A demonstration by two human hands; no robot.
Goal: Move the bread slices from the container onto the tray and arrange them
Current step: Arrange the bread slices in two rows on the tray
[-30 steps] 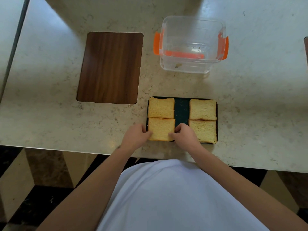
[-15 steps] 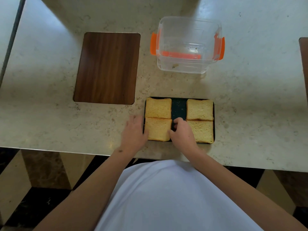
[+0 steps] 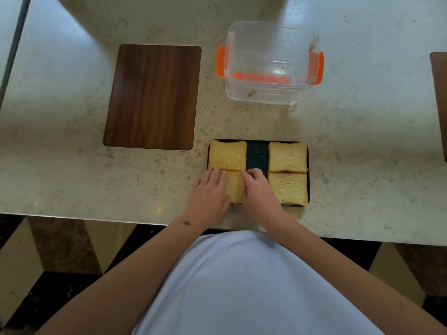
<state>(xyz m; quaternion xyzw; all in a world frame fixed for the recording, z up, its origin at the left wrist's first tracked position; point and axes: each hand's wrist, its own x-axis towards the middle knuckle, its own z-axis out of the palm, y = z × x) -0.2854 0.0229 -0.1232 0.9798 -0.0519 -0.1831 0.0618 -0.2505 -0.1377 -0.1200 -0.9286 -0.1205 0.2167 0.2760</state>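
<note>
Several bread slices lie flat on a dark tray near the counter's front edge. The far-left slice, far-right slice and near-right slice are uncovered. The near-left slice sits between my hands. My left hand rests flat over its left edge, fingers extended. My right hand presses on its right edge with fingers curled. The clear container with orange clips stands behind the tray, holding only crumbs.
A brown wooden board lies on the marble counter left of the container. Another brown edge shows at the far right. The counter's front edge runs just below the tray.
Both hands have slid forward over the near-left slice, covering more of it. The left hand has flattened onto its left side.
</note>
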